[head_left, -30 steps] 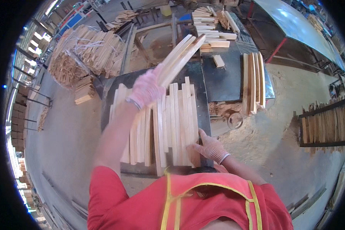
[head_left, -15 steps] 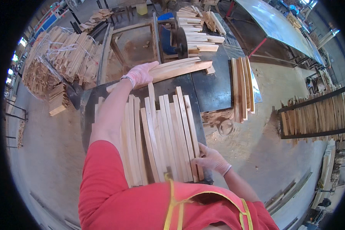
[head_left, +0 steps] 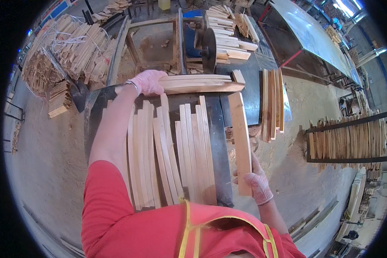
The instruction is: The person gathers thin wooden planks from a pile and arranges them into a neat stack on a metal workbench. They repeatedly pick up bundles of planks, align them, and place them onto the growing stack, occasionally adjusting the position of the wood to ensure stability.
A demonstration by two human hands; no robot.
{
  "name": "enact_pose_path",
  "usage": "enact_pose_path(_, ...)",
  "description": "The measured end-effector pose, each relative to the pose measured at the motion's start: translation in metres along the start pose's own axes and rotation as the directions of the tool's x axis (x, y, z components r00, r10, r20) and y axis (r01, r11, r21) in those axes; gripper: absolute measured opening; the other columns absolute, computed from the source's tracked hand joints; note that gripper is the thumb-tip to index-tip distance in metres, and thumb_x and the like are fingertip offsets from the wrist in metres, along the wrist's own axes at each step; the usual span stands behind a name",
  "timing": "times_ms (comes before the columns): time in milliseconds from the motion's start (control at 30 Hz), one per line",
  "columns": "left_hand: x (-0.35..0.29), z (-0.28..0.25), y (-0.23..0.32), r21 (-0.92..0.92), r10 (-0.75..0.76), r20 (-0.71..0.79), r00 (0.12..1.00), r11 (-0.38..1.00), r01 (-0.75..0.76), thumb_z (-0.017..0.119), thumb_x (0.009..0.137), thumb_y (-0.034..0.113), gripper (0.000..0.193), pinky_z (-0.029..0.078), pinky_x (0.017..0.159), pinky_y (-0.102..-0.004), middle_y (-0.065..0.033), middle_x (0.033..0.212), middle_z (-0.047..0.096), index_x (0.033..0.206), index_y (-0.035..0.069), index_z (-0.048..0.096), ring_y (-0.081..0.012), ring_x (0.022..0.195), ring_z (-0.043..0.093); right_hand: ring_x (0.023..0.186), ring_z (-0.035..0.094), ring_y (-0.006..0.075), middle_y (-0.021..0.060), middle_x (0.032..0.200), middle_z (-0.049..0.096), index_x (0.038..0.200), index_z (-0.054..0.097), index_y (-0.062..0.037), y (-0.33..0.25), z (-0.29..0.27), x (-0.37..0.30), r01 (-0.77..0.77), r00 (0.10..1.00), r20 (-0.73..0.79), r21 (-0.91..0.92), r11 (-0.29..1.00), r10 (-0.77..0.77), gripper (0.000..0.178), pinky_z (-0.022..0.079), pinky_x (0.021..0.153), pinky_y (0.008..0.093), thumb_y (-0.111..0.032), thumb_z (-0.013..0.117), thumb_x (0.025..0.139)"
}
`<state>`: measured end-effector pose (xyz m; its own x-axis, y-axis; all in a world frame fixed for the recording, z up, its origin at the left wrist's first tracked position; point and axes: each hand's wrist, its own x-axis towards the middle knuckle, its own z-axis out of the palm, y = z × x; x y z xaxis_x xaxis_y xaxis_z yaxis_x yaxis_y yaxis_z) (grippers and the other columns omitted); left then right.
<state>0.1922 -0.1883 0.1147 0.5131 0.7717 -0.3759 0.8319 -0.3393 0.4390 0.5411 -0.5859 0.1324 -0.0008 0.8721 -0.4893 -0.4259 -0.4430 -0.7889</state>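
Left hand (head_left: 148,82) out at the far side: fingers wrapped over the left part of a few crosswise wooden strips (head_left: 198,88), thumb on the near face. How tight, I can't tell from here. Right hand (head_left: 257,185) has its fingers closed on the near end of a single wooden strip (head_left: 240,142), held lengthwise just right of the dark surface (head_left: 222,172), far end tipping up close to the crosswise ones.

Main risk, I'd say: that single strip is pinched at one end only, so the long free part could droop or twist, and beyond the surface edge there's just dusty floor (head_left: 284,180) under it. Swing it left and it could knock the side-by-side row of strips (head_left: 198,155), loose, ends uneven, with a dark gap partway along.

Crosswise lot: gripped toward one end, so the right ends could fan apart or shove the small wood block (head_left: 238,76) next to them. Just beyond is a dark disc, looks like a saw blade (head_left: 209,50); can't tell if it's turning. Left hand isn't on it, but a reach or slip that way would be bad. More strips (head_left: 272,103) overhang the neighbouring surface at right; a bump from the right arm could tip those.
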Motion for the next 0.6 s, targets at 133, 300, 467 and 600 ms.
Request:
enact_pose_path(133, 0.000, 0.002, -0.012, -0.002, 0.016, -0.029, 0.999, 1.000, -0.016, 0.074, 0.074, 0.021, 0.063, 0.054, 0.100, -0.0402, -0.0204, 0.117, 0.072, 0.135, 0.008, 0.064, -0.0339, 0.110, 0.069, 0.103, 0.067, 0.0233, 0.0115, 0.136, 0.056, 0.168, 0.024, -0.0129, -0.009, -0.018, -0.002, -0.043, 0.998, -0.060, -0.163, 0.986, 0.033, 0.102, 0.062, 0.083, 0.0369, -0.011, 0.067, 0.076)
enact_pose_path(300, 0.021, 0.013, 0.016, 0.163, 0.122, -0.180, 0.976, 0.982, -0.093, 0.073, 0.079, 0.030, 0.063, 0.051, 0.105, -0.0428, -0.0239, 0.126, 0.069, 0.137, 0.008, 0.063, -0.0392, 0.119, 0.065, 0.101, 0.067, 0.0213, 0.0117, 0.133, 0.056, 0.167, 0.027, -0.0129, -0.017, -0.011, 0.020, 0.025, 0.996, -0.079, -0.204, 0.979, -0.042, 0.094, 0.062, 0.082, 0.0359, -0.005, 0.060, 0.079)
enact_pose_path(467, 0.020, 0.003, 0.042, 0.183, -0.010, -0.070, 0.998, 0.983, 0.023, 0.075, 0.080, 0.035, 0.072, 0.049, 0.109, -0.0428, -0.0218, 0.135, 0.066, 0.145, 0.009, 0.057, -0.0377, 0.126, 0.062, 0.100, 0.066, 0.0202, 0.0122, 0.133, 0.057, 0.167, 0.026, -0.0129, -0.035, -0.010, 0.038, -0.017, 0.992, -0.123, -0.367, 0.930, -0.030, 0.090, 0.062, 0.080, 0.0342, -0.002, 0.056, 0.083)
enact_pose_path(600, 0.019, 0.009, 0.030, 0.187, -0.026, -0.132, 0.991, 0.981, 0.051, 0.076, 0.080, 0.037, 0.079, 0.045, 0.114, -0.0414, -0.0199, 0.144, 0.062, 0.152, 0.012, 0.053, -0.0363, 0.132, 0.059, 0.100, 0.066, 0.0199, 0.0100, 0.130, 0.061, 0.167, 0.027, -0.0102, -0.041, -0.021, 0.052, -0.036, 0.990, -0.136, -0.445, 0.895, -0.028, 0.091, 0.061, 0.081, 0.0345, -0.015, 0.064, 0.084)
